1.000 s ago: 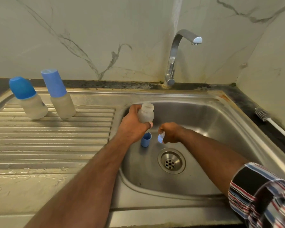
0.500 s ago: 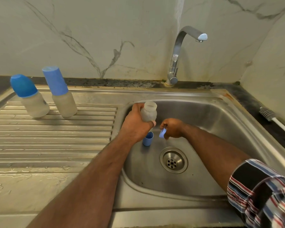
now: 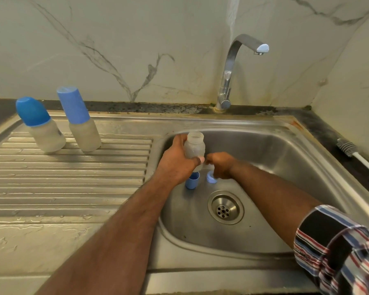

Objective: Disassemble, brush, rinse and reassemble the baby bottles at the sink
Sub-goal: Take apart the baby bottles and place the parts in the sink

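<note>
At a steel sink (image 3: 285, 145), your left hand (image 3: 177, 165) wraps the middle of an uncapped translucent bottle (image 3: 194, 145), held upright above the basin; your right hand (image 3: 222, 165), fingers curled downward, pinches a small blue collar (image 3: 211, 178) just above the sink floor. A blue cap (image 3: 192, 181) stands beside it, below the bottle. The bottle is likely light, stiff plastic and slick when wet, so grip it around the body, not the threaded neck. Two capped bottles (image 3: 84, 133) wait on the drainboard (image 3: 68, 179); a bottle brush (image 3: 347, 148) lies on the right counter
</note>
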Demonstrator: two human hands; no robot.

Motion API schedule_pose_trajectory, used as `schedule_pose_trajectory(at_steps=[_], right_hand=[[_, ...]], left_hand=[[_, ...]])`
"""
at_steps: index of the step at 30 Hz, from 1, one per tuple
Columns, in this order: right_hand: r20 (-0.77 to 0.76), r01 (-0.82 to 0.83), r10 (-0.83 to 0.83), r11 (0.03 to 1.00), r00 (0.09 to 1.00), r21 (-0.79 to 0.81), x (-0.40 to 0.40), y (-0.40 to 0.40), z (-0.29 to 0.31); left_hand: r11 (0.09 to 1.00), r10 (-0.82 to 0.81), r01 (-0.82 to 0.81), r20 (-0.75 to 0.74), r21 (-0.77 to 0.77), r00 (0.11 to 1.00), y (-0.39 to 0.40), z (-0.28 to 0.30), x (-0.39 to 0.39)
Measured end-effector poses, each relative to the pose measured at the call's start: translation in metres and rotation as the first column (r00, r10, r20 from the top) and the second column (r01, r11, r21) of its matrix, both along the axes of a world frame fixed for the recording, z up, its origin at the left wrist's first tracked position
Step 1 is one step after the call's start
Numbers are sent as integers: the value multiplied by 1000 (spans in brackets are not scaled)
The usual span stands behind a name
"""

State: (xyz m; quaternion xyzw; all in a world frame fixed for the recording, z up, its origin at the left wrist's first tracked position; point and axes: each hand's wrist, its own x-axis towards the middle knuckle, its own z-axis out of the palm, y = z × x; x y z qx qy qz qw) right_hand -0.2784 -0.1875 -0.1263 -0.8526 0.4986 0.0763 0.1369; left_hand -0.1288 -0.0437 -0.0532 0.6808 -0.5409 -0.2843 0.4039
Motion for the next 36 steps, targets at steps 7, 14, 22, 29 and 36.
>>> schedule_pose_trajectory(at_steps=[7,14,22,29,36], right_hand=[[560,0,-526,729,641,685,-31,30,85],[560,-159,-525,623,641,766,-52,53,98],[336,445,-444,892,830,80,-91,25,81],[-17,223,-226,969,974,-106,-70,21,63],[-116,167,-181,978,977,-125,-51,14,50]], left_hand=[[999,-37,36,-54,-27,998,-1,3,2],[995,-99,102,-115,21,988,-1,1,-5],[995,-78,57,295,78,952,0,0,-7],[993,-92,61,324,105,942,0,-4,-5],[992,-100,70,329,100,939,0,-5,-3]])
